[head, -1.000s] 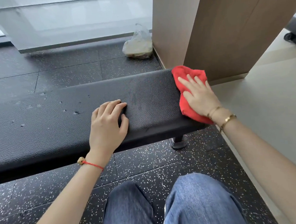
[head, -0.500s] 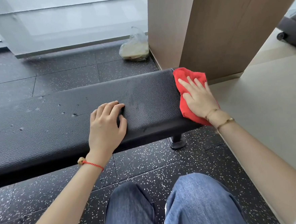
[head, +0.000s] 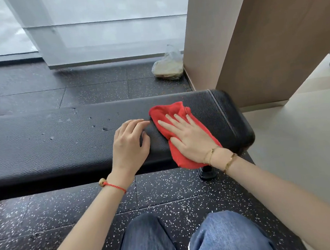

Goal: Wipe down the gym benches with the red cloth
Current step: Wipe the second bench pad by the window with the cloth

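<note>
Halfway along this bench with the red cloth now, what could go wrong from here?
1. The left hand rests on the bench right beside the red cloth; strokes going left may bump it or skip the patch beneath.
2. The droplets sit left of the cloth, unwiped, and could be missed.
3. The cloth's near edge hangs off the bench under the flat right hand; it might slip off.
</note>
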Tool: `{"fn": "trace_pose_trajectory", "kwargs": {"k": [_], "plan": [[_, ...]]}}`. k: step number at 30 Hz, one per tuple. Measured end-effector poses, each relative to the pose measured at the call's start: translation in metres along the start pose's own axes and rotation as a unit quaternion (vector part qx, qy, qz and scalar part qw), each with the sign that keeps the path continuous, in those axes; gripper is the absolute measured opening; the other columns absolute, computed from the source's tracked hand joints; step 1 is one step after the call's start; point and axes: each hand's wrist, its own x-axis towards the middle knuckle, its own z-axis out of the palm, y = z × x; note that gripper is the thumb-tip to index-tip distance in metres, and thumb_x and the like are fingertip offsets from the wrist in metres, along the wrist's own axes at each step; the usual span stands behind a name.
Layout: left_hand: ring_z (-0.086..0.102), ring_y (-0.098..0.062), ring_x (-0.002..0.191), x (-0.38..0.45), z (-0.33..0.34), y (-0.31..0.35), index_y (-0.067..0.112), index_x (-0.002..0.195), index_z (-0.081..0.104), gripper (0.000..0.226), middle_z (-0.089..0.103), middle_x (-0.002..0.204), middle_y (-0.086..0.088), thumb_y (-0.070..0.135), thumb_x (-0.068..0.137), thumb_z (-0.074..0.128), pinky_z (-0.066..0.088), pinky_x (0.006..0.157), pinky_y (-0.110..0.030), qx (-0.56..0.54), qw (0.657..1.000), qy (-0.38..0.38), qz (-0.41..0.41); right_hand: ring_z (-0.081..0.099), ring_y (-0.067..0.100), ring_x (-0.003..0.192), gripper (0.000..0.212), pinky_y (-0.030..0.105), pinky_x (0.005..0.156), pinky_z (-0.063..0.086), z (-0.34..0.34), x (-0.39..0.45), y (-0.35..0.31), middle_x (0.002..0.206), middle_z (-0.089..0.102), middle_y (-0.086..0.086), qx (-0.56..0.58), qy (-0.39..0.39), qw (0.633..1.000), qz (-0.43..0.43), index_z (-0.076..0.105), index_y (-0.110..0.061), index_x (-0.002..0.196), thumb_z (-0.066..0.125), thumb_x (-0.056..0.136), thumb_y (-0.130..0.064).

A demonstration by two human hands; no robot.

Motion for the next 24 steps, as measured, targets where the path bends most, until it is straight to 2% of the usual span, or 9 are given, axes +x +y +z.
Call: {"fn": "trace_pose_trajectory", "kwargs": {"k": [4,7,11,14,17,21,24], "plan": [[0.056,-0.023,0.121,-0.014,-0.023,-0.019,0.016,0.116,0.067,0.029,0.067,0.122,0.001,0.011,0.089,0.057,0.042,0.106,-0.04,0.018,0.999,0.029,-0.008,0.003,0.021,0.15,0.055,0.041,0.121,-0.007,-0.006,0.035,0.002,0.162,0.008,-0.002,0.016,-0.015,0.998,0.058,0.013,-0.035,0.153,0.031,0.1,-0.03],[0.056,-0.024,0.122,-0.026,-0.04,-0.039,0.016,0.117,0.067,0.03,0.066,0.123,0.001,0.009,0.089,0.06,0.04,0.108,-0.041,0.033,0.998,0.041,-0.036,0.0,0.023,0.15,0.055,0.044,0.121,-0.006,-0.004,0.076,-0.023,0.163,0.003,0.0,0.019,-0.03,0.996,0.087,0.011,-0.034,0.153,0.027,0.101,-0.031],[0.057,-0.026,0.121,-0.032,-0.062,-0.071,0.015,0.117,0.067,0.029,0.066,0.122,-0.001,0.01,0.089,0.057,0.041,0.107,-0.043,0.065,0.995,0.056,-0.053,0.002,0.024,0.15,0.057,0.043,0.121,-0.007,0.01,0.07,-0.073,0.163,0.006,0.0,0.015,-0.028,0.999,-0.003,0.011,-0.034,0.153,0.03,0.1,-0.032],[0.057,-0.026,0.119,-0.034,-0.074,-0.101,0.016,0.117,0.066,0.029,0.066,0.121,-0.002,0.016,0.091,0.053,0.04,0.107,-0.044,0.097,0.992,0.064,-0.049,0.006,0.022,0.15,0.058,0.042,0.121,-0.005,0.016,0.039,-0.077,0.162,0.011,-0.002,0.012,0.004,0.999,-0.051,0.014,-0.035,0.152,0.034,0.098,-0.031],[0.057,-0.027,0.119,-0.032,-0.082,-0.128,0.016,0.118,0.066,0.032,0.066,0.121,-0.002,0.021,0.092,0.047,0.039,0.108,-0.044,0.117,0.99,0.058,-0.059,0.007,0.021,0.15,0.057,0.042,0.121,-0.003,0.013,0.039,-0.057,0.162,0.012,-0.002,0.005,0.011,1.0,-0.017,0.015,-0.035,0.152,0.034,0.099,-0.031],[0.057,-0.029,0.119,-0.027,-0.078,-0.141,0.014,0.117,0.067,0.033,0.067,0.121,-0.003,0.022,0.092,0.048,0.038,0.108,-0.047,0.116,0.99,0.057,-0.063,0.004,0.023,0.15,0.056,0.045,0.121,-0.005,0.007,0.083,-0.048,0.163,0.006,0.0,0.01,-0.009,0.998,0.069,0.013,-0.034,0.153,0.031,0.1,-0.032],[0.057,-0.028,0.119,-0.028,-0.075,-0.147,0.014,0.116,0.068,0.031,0.067,0.121,-0.002,0.022,0.093,0.049,0.037,0.108,-0.048,0.114,0.99,0.074,-0.045,0.004,0.025,0.15,0.056,0.045,0.121,-0.006,0.011,0.118,-0.062,0.163,0.006,0.003,0.003,-0.012,0.997,0.071,0.013,-0.032,0.153,0.029,0.099,-0.034]]}}
